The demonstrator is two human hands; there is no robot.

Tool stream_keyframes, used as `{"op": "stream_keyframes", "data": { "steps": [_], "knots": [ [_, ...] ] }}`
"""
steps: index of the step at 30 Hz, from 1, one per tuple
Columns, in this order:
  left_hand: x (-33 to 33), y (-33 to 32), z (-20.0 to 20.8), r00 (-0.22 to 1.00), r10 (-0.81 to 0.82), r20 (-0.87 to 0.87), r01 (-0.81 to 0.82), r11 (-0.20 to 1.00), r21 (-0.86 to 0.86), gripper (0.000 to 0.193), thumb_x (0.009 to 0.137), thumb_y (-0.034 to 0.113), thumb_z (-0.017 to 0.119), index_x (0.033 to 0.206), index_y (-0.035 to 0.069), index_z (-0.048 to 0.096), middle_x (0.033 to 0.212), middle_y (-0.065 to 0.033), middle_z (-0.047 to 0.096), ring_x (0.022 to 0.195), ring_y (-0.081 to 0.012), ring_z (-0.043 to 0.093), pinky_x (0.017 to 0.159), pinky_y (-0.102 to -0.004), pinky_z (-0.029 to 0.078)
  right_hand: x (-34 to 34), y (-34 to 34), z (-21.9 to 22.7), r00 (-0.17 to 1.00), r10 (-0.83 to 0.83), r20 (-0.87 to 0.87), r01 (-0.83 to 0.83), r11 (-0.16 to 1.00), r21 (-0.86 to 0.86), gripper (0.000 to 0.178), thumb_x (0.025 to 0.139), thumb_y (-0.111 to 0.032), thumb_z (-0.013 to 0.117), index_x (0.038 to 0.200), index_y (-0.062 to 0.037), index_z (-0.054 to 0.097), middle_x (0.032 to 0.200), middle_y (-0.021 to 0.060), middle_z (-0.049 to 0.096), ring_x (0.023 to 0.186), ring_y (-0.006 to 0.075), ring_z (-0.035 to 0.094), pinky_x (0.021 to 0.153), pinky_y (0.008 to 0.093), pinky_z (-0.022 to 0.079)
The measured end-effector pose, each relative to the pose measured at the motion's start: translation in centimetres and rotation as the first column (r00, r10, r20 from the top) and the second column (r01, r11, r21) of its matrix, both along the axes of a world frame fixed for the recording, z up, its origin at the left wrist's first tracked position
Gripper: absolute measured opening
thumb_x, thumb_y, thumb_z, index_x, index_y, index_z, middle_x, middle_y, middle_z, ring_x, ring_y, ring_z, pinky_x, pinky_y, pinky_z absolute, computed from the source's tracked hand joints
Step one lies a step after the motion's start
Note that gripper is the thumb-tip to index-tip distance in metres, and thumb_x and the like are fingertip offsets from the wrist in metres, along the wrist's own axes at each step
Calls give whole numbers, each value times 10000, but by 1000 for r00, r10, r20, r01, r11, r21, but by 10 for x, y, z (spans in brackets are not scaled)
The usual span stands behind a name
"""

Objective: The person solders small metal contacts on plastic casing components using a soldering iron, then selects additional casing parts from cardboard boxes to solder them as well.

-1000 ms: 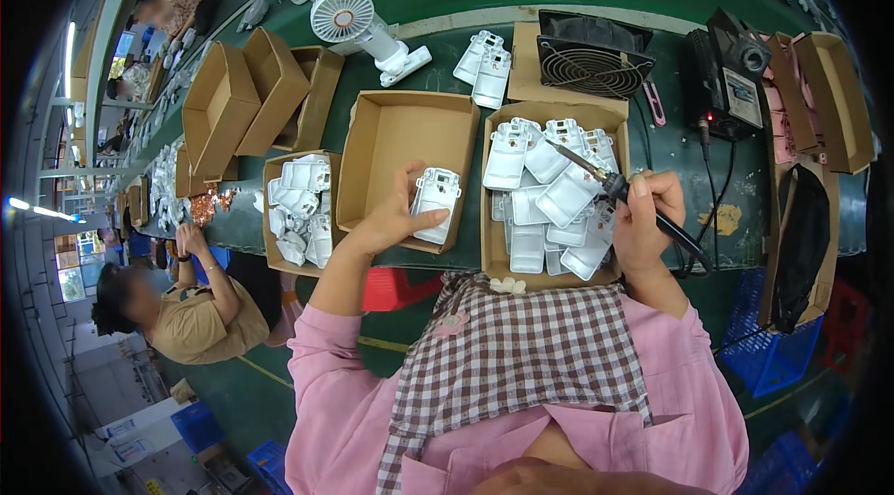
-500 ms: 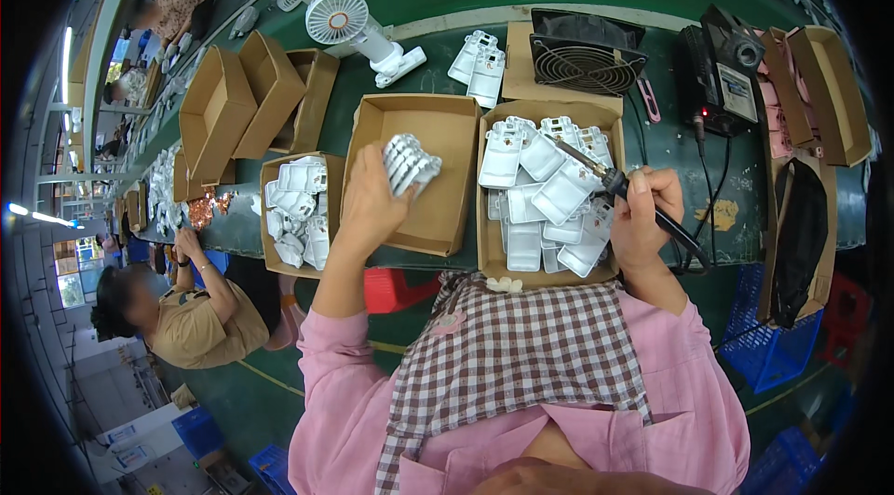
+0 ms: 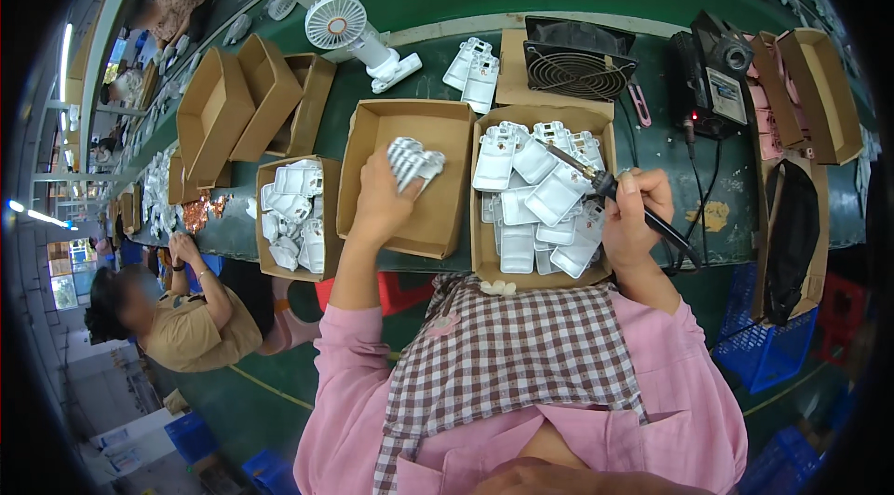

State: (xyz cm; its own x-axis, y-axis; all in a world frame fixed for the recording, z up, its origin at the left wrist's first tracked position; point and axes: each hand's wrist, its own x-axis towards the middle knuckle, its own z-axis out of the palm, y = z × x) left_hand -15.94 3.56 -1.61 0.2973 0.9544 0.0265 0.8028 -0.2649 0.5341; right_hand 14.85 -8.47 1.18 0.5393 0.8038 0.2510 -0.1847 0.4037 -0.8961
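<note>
A bundle of white plastic casings (image 3: pixel 415 165) is gripped in my left hand (image 3: pixel 380 203), above the middle cardboard box (image 3: pixel 441 225). The bundle is slightly blurred. In my right hand (image 3: pixel 637 216) is a soldering iron (image 3: pixel 605 184), its fingers closed round the dark handle. The iron's metal tip points up and left over the right-hand cardboard box (image 3: pixel 596 119). That box holds a heap of loose white casings (image 3: pixel 556 192), some with small metal contacts. Whether the tip touches a casing I cannot tell.
A smaller box of white casings (image 3: pixel 299 206) stands at left. Behind are a white handheld fan (image 3: pixel 337 22), two loose casings (image 3: pixel 480 81) and a black fan unit (image 3: pixel 579 65). The black soldering station (image 3: pixel 712 90) trails a cable at right. Another person (image 3: pixel 191 323) sits at left.
The bundle in my left hand has turned and dipped slightly over the middle box. My right hand keeps the soldering iron in almost the same place. The whole view has shifted a little.
</note>
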Motion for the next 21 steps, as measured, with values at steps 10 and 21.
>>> {"op": "stream_keyframes", "data": {
  "steps": [10,21],
  "knots": [
    [78,-23,61,54,449,892,421,800,-429,491,788,14,612,1244,11,431,1079,-143,578,1003,-280,604,693,-425,590,3,1,3,998,-50,-26,51,998,40,140,891,-59,533,800,-49,427,604,13,447,473,54,383,437,201,314],
    [148,-43,39,261,329,908,262,881,-395,625,743,2,703,1282,7,385,1164,-105,543,1043,-177,552,908,-309,444,3,-5,16,996,-56,-75,68,985,157,108,899,-79,510,877,-40,412,710,71,492,524,73,422,460,211,361]
  ]
}}
